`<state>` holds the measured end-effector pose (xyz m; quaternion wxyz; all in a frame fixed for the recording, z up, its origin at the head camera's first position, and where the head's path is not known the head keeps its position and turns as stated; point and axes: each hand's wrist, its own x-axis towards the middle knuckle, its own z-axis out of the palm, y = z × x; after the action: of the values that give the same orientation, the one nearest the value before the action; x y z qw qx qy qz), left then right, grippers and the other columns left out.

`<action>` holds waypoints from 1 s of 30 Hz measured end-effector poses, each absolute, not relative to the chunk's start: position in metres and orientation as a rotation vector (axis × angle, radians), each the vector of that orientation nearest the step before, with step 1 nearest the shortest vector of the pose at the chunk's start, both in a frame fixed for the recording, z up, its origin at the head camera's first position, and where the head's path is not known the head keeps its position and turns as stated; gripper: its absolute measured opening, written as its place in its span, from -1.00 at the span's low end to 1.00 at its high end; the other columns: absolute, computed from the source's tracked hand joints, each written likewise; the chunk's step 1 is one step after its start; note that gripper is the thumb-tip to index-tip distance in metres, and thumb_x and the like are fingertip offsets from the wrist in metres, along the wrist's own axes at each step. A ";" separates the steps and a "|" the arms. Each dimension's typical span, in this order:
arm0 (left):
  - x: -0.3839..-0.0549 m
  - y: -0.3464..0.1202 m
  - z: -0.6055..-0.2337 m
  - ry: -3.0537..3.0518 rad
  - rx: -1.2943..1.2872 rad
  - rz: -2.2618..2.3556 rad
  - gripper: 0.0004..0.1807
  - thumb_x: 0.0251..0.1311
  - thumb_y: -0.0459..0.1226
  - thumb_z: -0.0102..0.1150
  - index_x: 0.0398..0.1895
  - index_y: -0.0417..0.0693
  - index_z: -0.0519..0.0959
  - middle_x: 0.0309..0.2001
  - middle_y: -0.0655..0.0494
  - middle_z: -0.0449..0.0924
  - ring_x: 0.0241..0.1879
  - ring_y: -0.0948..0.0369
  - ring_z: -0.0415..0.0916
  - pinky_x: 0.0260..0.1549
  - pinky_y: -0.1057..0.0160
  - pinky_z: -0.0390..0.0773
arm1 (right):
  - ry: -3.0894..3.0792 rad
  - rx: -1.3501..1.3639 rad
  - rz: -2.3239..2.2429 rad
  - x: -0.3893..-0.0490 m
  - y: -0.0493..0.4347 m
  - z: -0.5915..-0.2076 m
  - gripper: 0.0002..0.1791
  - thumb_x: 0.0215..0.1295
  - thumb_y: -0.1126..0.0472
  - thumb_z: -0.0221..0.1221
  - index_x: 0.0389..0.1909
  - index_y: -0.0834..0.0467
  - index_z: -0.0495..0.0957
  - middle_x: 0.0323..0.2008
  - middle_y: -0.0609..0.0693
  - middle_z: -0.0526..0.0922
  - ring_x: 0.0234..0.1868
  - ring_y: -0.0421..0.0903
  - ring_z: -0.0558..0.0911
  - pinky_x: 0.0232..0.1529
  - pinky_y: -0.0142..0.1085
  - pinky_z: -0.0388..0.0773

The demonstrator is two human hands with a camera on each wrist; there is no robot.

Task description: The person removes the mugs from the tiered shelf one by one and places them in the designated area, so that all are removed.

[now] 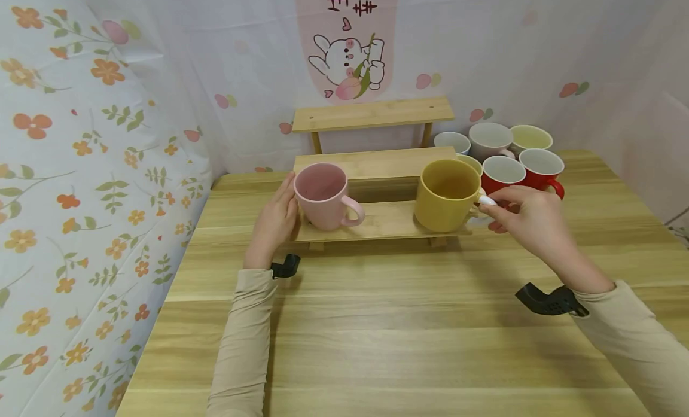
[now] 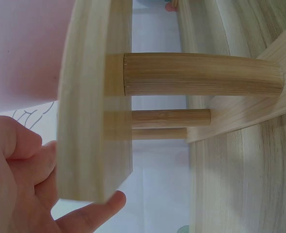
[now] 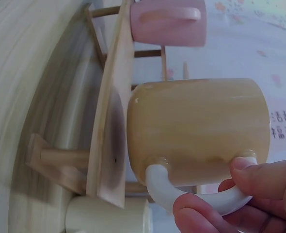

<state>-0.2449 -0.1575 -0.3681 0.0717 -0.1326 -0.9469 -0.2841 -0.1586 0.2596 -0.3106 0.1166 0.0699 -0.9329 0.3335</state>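
A three-tier wooden shelf [image 1: 379, 221] stands near the table's back, with a pink mug [image 1: 322, 201] at the left of its lowest board. My left hand [image 1: 274, 221] lies along the board's left end, close beside that mug. In the left wrist view one finger [image 2: 92, 213] reaches past the board's end; whether the hand touches the mug I cannot tell. Over the right end of the same board is a yellow mug [image 1: 445, 198]. Its white handle [image 3: 206, 200] is pinched between the thumb and fingers of my right hand [image 1: 538, 219]. Contact between the yellow mug and board is unclear.
Several more mugs stand close together right of the shelf, among them a red mug [image 1: 540, 166], a grey one [image 1: 490, 143] and a pale yellow one [image 1: 531, 138]. A patterned white cloth [image 1: 231, 46] hangs behind the wooden table [image 1: 377, 333].
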 end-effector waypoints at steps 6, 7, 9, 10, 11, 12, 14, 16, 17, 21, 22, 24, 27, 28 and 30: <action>-0.247 -0.155 -0.366 -2.845 -0.420 -0.851 -0.47 0.49 -0.18 -0.34 0.49 0.06 0.10 0.52 0.19 -0.02 0.39 -0.03 0.19 0.33 -0.07 0.23 | -2.695 0.169 0.979 -0.149 0.279 -0.309 -0.78 0.18 0.24 0.30 -0.20 0.30 0.65 -0.36 0.28 0.69 -0.67 -0.50 0.57 -0.57 -0.65 0.48; -0.247 -0.155 -0.366 -2.840 -0.423 -0.851 -0.47 0.49 -0.18 -0.34 0.49 0.06 0.10 0.52 0.18 -0.02 0.38 -0.03 0.19 0.33 -0.08 0.24 | -2.695 0.152 0.985 -0.148 0.282 -0.309 -0.76 0.19 0.24 0.30 -0.19 0.31 0.65 -0.34 0.29 0.69 -0.66 -0.52 0.57 -0.57 -0.65 0.48; -0.248 -0.154 -0.366 -2.835 -0.431 -0.851 -0.47 0.49 -0.18 -0.34 0.49 0.04 0.10 0.52 0.17 -0.03 0.40 -0.02 0.17 0.34 -0.07 0.22 | -2.697 0.114 0.984 -0.145 0.287 -0.309 -0.75 0.19 0.25 0.29 -0.18 0.33 0.64 -0.30 0.30 0.67 -0.66 -0.54 0.55 -0.58 -0.66 0.47; -0.247 -0.154 -0.366 -2.832 -0.430 -0.851 -0.48 0.49 -0.19 -0.33 0.49 0.04 0.11 0.52 0.17 -0.02 0.40 -0.02 0.16 0.34 -0.06 0.22 | -2.699 0.103 0.980 -0.144 0.289 -0.309 -0.75 0.20 0.24 0.29 -0.18 0.34 0.63 -0.29 0.30 0.67 -0.66 -0.55 0.55 -0.58 -0.66 0.47; -0.247 -0.154 -0.366 -2.830 -0.429 -0.850 -0.47 0.49 -0.19 -0.33 0.49 0.04 0.11 0.52 0.17 -0.03 0.40 -0.01 0.15 0.35 -0.05 0.21 | -2.700 0.094 0.974 -0.143 0.290 -0.309 -0.74 0.20 0.24 0.29 -0.18 0.34 0.63 -0.28 0.31 0.66 -0.66 -0.56 0.55 -0.59 -0.65 0.46; -0.246 -0.154 -0.366 -2.828 -0.426 -0.851 -0.48 0.48 -0.19 -0.33 0.49 0.04 0.11 0.52 0.18 -0.03 0.41 -0.01 0.15 0.35 -0.05 0.21 | -2.706 0.086 0.973 -0.142 0.292 -0.309 -0.73 0.21 0.22 0.28 -0.18 0.35 0.63 -0.28 0.32 0.66 -0.66 -0.56 0.54 -0.60 -0.64 0.46; -0.244 -0.154 -0.367 -2.832 -0.417 -0.852 -0.47 0.48 -0.19 -0.34 0.49 0.05 0.10 0.52 0.17 -0.03 0.41 -0.02 0.14 0.36 -0.05 0.20 | -2.711 0.062 0.970 -0.140 0.295 -0.310 -0.74 0.21 0.21 0.28 -0.18 0.34 0.63 -0.33 0.29 0.68 -0.67 -0.53 0.55 -0.61 -0.62 0.47; -0.242 -0.155 -0.368 -2.833 -0.411 -0.848 -0.47 0.48 -0.19 -0.33 0.49 0.05 0.10 0.51 0.15 -0.02 0.41 -0.03 0.15 0.35 -0.06 0.20 | -2.718 0.043 0.974 -0.138 0.299 -0.310 -0.72 0.22 0.19 0.28 -0.19 0.34 0.63 -0.39 0.27 0.69 -0.69 -0.51 0.55 -0.64 -0.58 0.47; -0.241 -0.155 -0.369 -2.832 -0.409 -0.848 -0.47 0.48 -0.19 -0.33 0.49 0.05 0.10 0.51 0.14 -0.01 0.40 -0.03 0.15 0.35 -0.06 0.21 | -2.725 0.021 0.970 -0.136 0.301 -0.310 -0.71 0.22 0.17 0.28 -0.18 0.33 0.63 -0.43 0.22 0.70 -0.69 -0.51 0.55 -0.65 -0.57 0.47; -0.240 -0.153 -0.371 -2.828 -0.415 -0.859 -0.47 0.48 -0.19 -0.33 0.48 0.03 0.11 0.51 0.13 -0.01 0.40 -0.04 0.16 0.34 -0.07 0.21 | -2.727 -0.060 0.962 -0.129 0.310 -0.310 -0.66 0.22 0.12 0.28 -0.16 0.32 0.63 -0.60 -0.13 0.69 -0.70 -0.52 0.54 -0.64 -0.59 0.45; -0.239 -0.153 -0.371 -2.825 -0.419 -0.865 -0.47 0.48 -0.19 -0.33 0.48 0.02 0.11 0.51 0.12 0.00 0.40 -0.04 0.16 0.34 -0.08 0.21 | -2.724 -0.079 0.955 -0.127 0.313 -0.310 -0.66 0.22 0.11 0.28 -0.15 0.32 0.63 -0.64 -0.25 0.66 -0.70 -0.53 0.54 -0.64 -0.60 0.44; -0.240 -0.153 -0.371 -2.817 -0.425 -0.874 -0.47 0.48 -0.19 -0.33 0.48 0.02 0.12 0.51 0.13 -0.01 0.40 -0.04 0.16 0.34 -0.08 0.22 | -2.720 -0.110 0.954 -0.125 0.318 -0.310 -0.64 0.23 0.09 0.27 -0.13 0.32 0.62 -0.68 -0.42 0.60 -0.70 -0.54 0.54 -0.63 -0.61 0.43; -0.241 -0.154 -0.371 -2.808 -0.423 -0.867 -0.47 0.47 -0.19 -0.34 0.48 0.04 0.13 0.51 0.15 0.00 0.39 -0.04 0.17 0.33 -0.08 0.23 | -2.716 -0.138 0.947 -0.123 0.326 -0.312 -0.62 0.25 0.08 0.24 -0.10 0.34 0.61 -0.66 -0.64 0.49 -0.70 -0.55 0.53 -0.64 -0.62 0.41; -0.242 -0.154 -0.371 -2.806 -0.425 -0.865 -0.47 0.47 -0.19 -0.34 0.48 0.04 0.13 0.51 0.15 0.00 0.39 -0.04 0.17 0.33 -0.08 0.23 | -2.716 -0.144 0.928 -0.122 0.327 -0.312 -0.62 0.26 0.08 0.24 -0.11 0.33 0.61 -0.68 -0.68 0.47 -0.70 -0.57 0.51 -0.64 -0.62 0.39; -0.243 -0.155 -0.371 -2.804 -0.424 -0.858 -0.47 0.47 -0.19 -0.35 0.48 0.04 0.12 0.51 0.17 -0.02 0.39 -0.04 0.17 0.33 -0.08 0.22 | -2.716 -0.146 0.911 -0.122 0.331 -0.314 -0.63 0.27 0.09 0.23 -0.11 0.34 0.62 -0.66 -0.64 0.50 -0.71 -0.57 0.51 -0.65 -0.61 0.39</action>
<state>-0.2432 -0.1553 -0.3708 0.0892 -0.1425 -0.9426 -0.2884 -0.1215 0.3310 -0.3137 0.1362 -0.0504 -0.9380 0.3147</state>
